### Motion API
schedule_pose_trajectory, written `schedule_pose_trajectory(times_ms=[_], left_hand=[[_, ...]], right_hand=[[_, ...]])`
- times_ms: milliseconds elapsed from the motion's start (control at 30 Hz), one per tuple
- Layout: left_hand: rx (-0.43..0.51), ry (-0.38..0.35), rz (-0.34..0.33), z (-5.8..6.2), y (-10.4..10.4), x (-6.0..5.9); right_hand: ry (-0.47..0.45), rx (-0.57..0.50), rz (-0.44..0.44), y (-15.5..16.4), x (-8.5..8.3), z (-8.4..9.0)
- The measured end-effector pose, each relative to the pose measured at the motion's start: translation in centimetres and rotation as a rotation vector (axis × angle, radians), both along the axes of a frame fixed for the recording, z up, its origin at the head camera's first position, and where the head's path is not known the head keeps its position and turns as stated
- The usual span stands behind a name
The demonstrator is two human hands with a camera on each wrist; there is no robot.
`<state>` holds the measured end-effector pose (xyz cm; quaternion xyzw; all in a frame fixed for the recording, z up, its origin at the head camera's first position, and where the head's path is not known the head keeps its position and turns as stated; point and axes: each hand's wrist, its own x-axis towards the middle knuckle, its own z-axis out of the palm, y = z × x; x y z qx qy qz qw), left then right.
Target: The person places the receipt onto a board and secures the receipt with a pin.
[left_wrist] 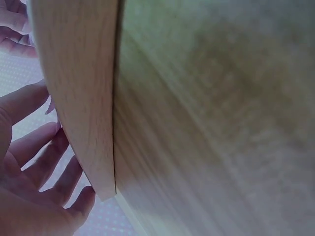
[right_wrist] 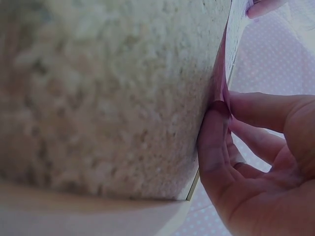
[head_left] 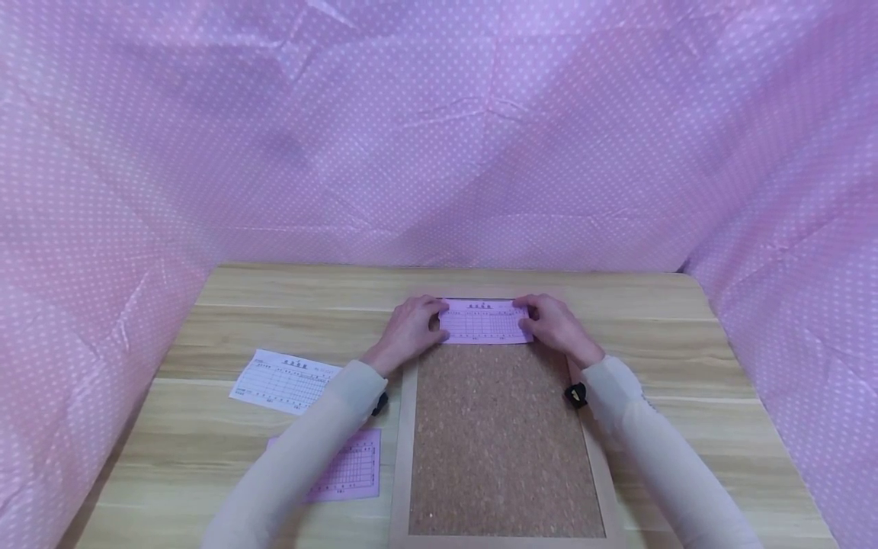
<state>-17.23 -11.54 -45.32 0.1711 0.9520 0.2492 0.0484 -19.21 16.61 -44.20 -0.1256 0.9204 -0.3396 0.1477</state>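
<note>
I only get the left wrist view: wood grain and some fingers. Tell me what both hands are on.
Observer: In the head view both hands hold a pink slip at the far end of a cork board; left hand at its left edge, right hand at its right.
Operator: Report the right hand's grip.
Observer: The right wrist view shows thumb and fingers pinching the slip's edge against the cork.
Operator: List any other papers.
Observer: A white slip and a second pink slip lie on the table, left of the board.

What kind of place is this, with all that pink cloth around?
Likely a small staged recording booth, not a real office: pink dotted cloth walls in a wooden table, where two hands hold a pink printed slip on a cork board.
</note>
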Motion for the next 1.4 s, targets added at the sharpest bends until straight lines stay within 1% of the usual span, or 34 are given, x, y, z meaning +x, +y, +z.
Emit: schedule_pose_trajectory(times_ms=[233,400,500,633,800,1033,1133,1267,1400], left_hand=[[0.002,0.001,0.004,0.0,-0.1,0.1],[0.002,-0.02,0.001,0.0,-0.2,0.2],[-0.016,-0.031,-0.006,0.0,-0.3,0.3],[-0.058,-0.014,-0.044,0.1,-0.6,0.4],[-0.095,0.007,-0.102,0.1,-0.9,0.5],[-0.095,0.019,-0.163,-0.1,-1.2,0.7],[-0.108,0.017,-0.17,-0.1,-1.3,0.8],[-0.159,0.003,-0.171,-0.1,-1.4,0.7],[-0.196,0.025,-0.185,-0.1,-1.5,0.6]], right_hand=[[0.047,0.027,0.031,0.0,-0.1,-0.2],[0.069,0.05,0.045,0.1,-0.1,-0.1],[0.089,0.072,0.06,0.1,-0.1,0.0],[0.098,0.107,0.062,0.1,0.0,0.1],[0.063,0.139,0.049,0.3,0.2,0.4],[0.068,0.179,0.109,0.9,0.3,0.6],[0.056,0.19,0.129,1.2,0.2,0.6],[0.05,0.19,0.151,1.6,0.2,0.7],[0.069,0.194,0.173,1.8,0.1,0.6]])
